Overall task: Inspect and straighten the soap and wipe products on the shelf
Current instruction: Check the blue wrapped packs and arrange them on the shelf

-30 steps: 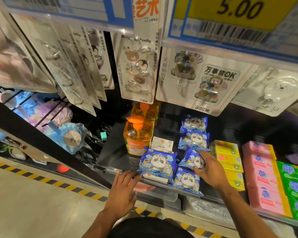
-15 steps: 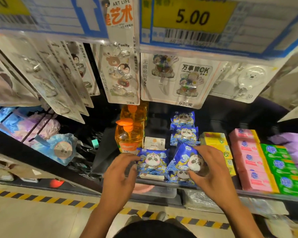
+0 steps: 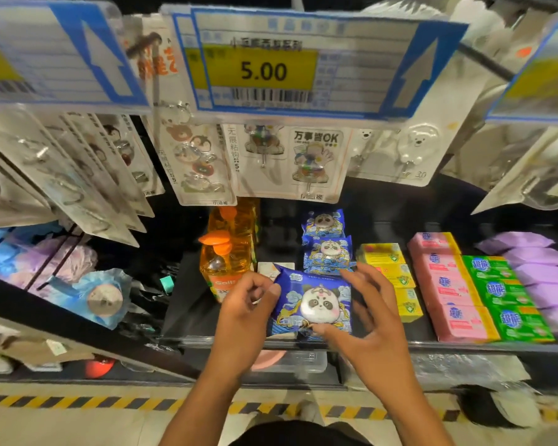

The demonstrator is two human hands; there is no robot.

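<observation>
Wipe pack [image 3: 313, 304] pinched btwn L hand [image 3: 244, 305], R hand [image 3: 379, 313].

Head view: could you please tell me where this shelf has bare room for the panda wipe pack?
Bare shelf lies left of the orange soap bottle, and between that bottle and the rear panda packs. Right of the held panda wipe pack it is crowded: yellow boxes, pink bars, green bars edge to edge.

The panda wipe pack [image 3: 313, 304] is crinkled, glossy plastic film. At its 10 o'clock the soap bottle [image 3: 226, 268] is clear shiny plastic with a smooth orange pump [image 3: 218, 244]; at 3 o'clock the pink soap bars [image 3: 448, 291] wear smooth, glossy wrappers. At 12 o'clock hang hook cards [image 3: 316, 162], matt card under clear plastic blisters.
</observation>
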